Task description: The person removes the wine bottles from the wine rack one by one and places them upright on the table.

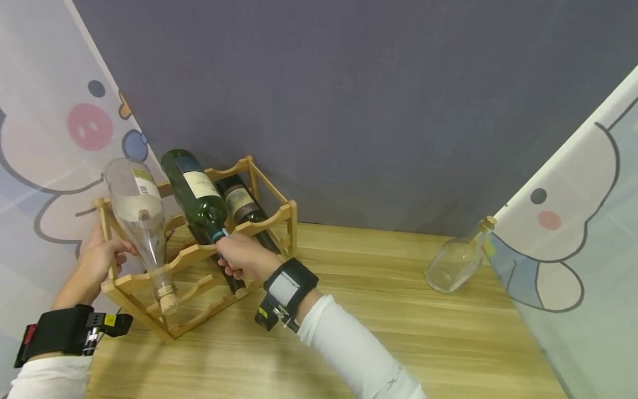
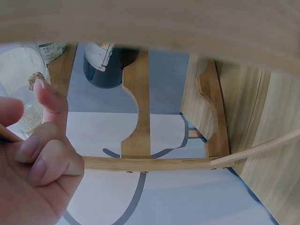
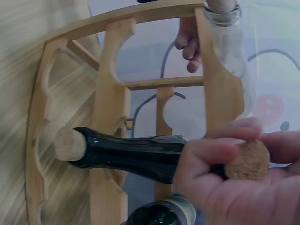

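My left hand (image 1: pixel 97 260) grips the left upright of a two-tier wooden wine rack (image 1: pixel 294 227). With my right hand (image 1: pixel 249 255) I hold a green wine bottle (image 1: pixel 191 188) by its neck; it lies over the top tier, and its cork (image 3: pixel 248 159) shows between the fingers in the right wrist view. To its left, a clear glass bottle (image 1: pixel 134 194) with a cork lies in the top tier, neck toward me. A dark labelled bottle (image 1: pixel 241 202) lies at the right. Below, another dark corked bottle (image 3: pixel 126 152) rests in the lower tier, its body mostly hidden.
On the right of the wooden table (image 1: pixel 379 332) stands a clear corked bottle (image 1: pixel 453 266). A grey panel (image 1: pixel 374 122) rises behind the table. Cartoon-printed panels flank it, the left one (image 1: pixel 45 138) close beside the rack.
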`<state>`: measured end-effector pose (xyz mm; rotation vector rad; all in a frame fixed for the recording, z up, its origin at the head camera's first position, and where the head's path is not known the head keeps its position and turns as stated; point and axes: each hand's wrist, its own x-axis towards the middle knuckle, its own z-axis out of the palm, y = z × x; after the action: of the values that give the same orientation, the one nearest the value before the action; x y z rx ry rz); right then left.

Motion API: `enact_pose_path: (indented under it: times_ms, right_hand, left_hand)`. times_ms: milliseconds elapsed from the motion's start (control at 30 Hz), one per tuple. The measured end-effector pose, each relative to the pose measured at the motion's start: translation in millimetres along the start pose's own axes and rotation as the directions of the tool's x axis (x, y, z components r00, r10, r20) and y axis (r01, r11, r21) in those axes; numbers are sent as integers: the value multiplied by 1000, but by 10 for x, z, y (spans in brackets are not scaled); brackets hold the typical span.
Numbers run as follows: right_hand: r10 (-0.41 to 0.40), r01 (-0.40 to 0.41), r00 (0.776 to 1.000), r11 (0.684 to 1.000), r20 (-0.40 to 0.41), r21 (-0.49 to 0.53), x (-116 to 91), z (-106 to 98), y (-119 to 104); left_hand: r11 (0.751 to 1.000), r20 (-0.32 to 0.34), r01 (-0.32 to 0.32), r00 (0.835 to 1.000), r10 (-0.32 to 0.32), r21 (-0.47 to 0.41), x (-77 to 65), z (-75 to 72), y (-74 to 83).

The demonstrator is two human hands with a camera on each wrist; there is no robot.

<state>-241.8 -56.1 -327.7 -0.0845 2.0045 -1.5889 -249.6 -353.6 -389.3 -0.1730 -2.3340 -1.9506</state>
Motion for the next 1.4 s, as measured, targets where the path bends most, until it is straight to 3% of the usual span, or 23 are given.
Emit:
enact_pose_path:
  times_ms: [167,367,533,733,1100,1400]
  right_hand:
    - [-80,79,996,997,-49,-12,0,37,78]
    - [-167,143,975,976,-146,-165,15,39,175]
    - [-210,165,965,952,-160,-257,-6,34,222]
    - [-241,203,960,949,-141,-240,-68,40,265]
    - [-232,207,964,961,-129,-185,-139,44,320]
    - [-253,218,957,950,-142,-223,-162,13,376]
  left_hand:
    - [1000,-3,15,1000,-15,-14,-14,-10,19]
    - [998,-6,-7,1000,7,-58,-20,20,13]
    - [996,5,-16,1000,16,-84,-20,45,4]
    - [990,11,-14,1000,16,-142,-19,48,11]
    - [995,0,-8,1000,8,-100,-16,22,16]
    - [996,-15,4,1000,-5,-85,-6,36,34]
